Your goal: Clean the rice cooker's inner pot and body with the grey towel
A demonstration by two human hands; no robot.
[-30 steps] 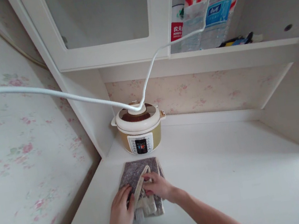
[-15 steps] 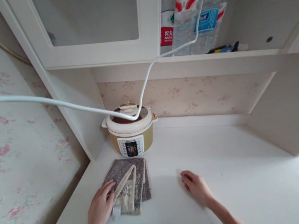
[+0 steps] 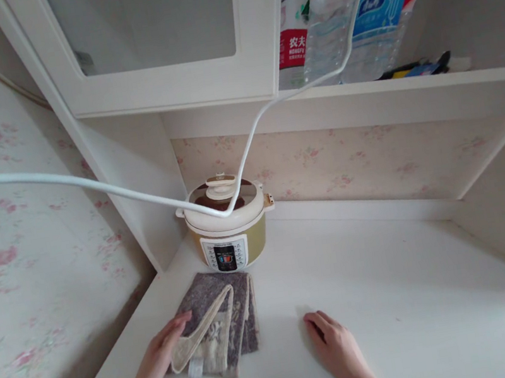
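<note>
A folded grey cloth (image 3: 209, 311) with beige edging and a small white label lies on the white tabletop (image 3: 343, 277), its layers fanned out unevenly. My left hand (image 3: 164, 343) is at the cloth's left edge, fingers stretched out and close together, the tips resting at the fabric without gripping it. To the right, apart from the cloth, my right hand (image 3: 335, 345) rests on the tabletop with its fingers curled in. Nothing shows inside that fist. Just behind the cloth stands a green and white electric cooker (image 3: 227, 225) with a glass lid and a control panel.
A white cable (image 3: 153, 198) hangs across the view, passing in front of the cooker lid. Overhead is a cabinet with a glass door (image 3: 150, 26) and an open shelf holding several plastic bottles (image 3: 377, 9). Flowered wallpaper (image 3: 8, 253) covers the left wall.
My left hand has slid left and toward me, its fingers coming off the top of the cloth's edge. My right hand stays curled on the table. The camera view has shifted a little.
</note>
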